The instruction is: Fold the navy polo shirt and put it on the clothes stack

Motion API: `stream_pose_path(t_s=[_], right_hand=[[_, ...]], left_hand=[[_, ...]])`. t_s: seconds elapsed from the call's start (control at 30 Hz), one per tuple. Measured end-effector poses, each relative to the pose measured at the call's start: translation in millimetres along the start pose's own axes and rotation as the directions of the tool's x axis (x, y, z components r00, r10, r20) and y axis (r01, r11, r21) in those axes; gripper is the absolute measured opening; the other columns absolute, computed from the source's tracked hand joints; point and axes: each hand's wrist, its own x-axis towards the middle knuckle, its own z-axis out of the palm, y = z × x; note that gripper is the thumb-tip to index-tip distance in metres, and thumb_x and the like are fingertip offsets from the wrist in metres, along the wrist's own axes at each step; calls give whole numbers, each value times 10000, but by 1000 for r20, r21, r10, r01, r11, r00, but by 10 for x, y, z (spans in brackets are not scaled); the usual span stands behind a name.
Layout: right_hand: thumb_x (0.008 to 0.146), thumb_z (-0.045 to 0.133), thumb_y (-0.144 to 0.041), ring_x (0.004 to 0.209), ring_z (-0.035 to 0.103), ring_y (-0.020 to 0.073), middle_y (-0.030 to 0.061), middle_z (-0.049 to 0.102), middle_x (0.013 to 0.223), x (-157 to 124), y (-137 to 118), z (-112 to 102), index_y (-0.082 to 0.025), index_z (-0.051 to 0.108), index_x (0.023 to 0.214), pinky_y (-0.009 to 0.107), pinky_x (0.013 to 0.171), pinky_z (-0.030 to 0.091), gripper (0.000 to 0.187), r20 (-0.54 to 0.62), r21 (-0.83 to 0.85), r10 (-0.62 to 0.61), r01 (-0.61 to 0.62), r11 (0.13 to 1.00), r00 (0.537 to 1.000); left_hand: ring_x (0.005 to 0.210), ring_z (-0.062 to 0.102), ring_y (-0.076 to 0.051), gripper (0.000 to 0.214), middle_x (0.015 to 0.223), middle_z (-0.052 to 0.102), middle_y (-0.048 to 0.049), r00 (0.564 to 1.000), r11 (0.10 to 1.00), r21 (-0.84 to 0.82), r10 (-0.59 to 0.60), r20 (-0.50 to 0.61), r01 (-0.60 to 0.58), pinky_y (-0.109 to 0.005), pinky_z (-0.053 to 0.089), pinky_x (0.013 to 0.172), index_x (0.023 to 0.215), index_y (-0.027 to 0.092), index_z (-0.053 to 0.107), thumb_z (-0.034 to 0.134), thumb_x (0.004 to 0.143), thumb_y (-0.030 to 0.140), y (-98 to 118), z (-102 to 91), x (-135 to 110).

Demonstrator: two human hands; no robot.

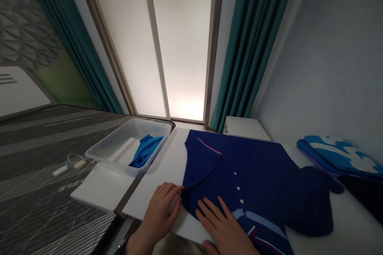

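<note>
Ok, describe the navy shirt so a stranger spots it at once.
On the white table, right of the clear bin, a navy shirt lies spread out. The left hand touches its edge; the right hand rests on it. White buttons and a pale blue neck band set it apart from the brighter blue cloth in the bin and the folded patterned fabric at right.

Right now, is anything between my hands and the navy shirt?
Nothing visible is. Your left hand has its fingertips at the near-left edge of the navy shirt, and your right hand lies spread on it.
</note>
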Motion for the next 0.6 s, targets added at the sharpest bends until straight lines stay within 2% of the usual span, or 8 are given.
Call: stream_pose_path(t_s=[0.1, 0.27, 0.37, 0.43, 0.5, 0.6], right_hand=[[939, 494, -395, 1384, 377, 258, 61, 426, 1507, 30, -23, -12, -201, 454, 1421, 480, 1138, 305, 522, 48, 50, 49, -51, 997, 998], [929, 496, -325, 1390, 375, 243, 93, 431, 1497, 79, -45, -29, -162, 458, 1421, 462, 1151, 306, 519, 117, 133, 43, -59, 989, 992], [918, 500, -284, 1411, 338, 237, 91, 382, 1524, 77, -36, -83, -161, 426, 1443, 458, 1166, 282, 544, 160, 198, 28, -60, 978, 987], [895, 521, -257, 1407, 347, 246, 95, 391, 1521, 85, -37, -171, -161, 459, 1419, 464, 1168, 275, 536, 190, 247, 36, -84, 965, 981], [886, 524, -227, 1370, 406, 246, 88, 467, 1477, 123, -50, -299, -178, 542, 1344, 463, 1163, 284, 461, 202, 303, 77, -137, 943, 976], [917, 465, -180, 1216, 556, 213, 69, 625, 1311, 246, -72, -498, -205, 622, 1232, 413, 1091, 394, 353, 145, 365, 207, -247, 898, 968]], left_hand=[[837, 602, -224, 178, 877, 654, -38, 989, 992, 48, -121, 90, 117, -364, 434, 745, 1062, 214, 623, 532, 909, 227, -35, -22, 179], [840, 588, -217, 100, 862, 640, -12, 968, 978, 108, -194, 161, 178, -355, 382, 762, 941, 222, 634, 584, 860, 191, -33, 75, 243], [880, 573, -215, 137, 907, 637, -16, 970, 987, 61, -155, 188, 146, -358, 372, 781, 962, 226, 628, 568, 862, 155, -82, 138, 200], [911, 565, -218, 162, 945, 637, -22, 974, 994, 20, -113, 194, 111, -361, 373, 796, 991, 233, 623, 567, 866, 147, -129, 166, 174], [929, 562, -218, 190, 970, 633, -30, 978, 997, -9, -79, 193, 83, -364, 378, 808, 1016, 234, 620, 567, 866, 131, -166, 182, 154], [920, 562, -215, 218, 968, 619, -35, 981, 999, -27, -31, 194, 37, -365, 392, 808, 1029, 231, 625, 555, 865, 104, -194, 187, 132]])
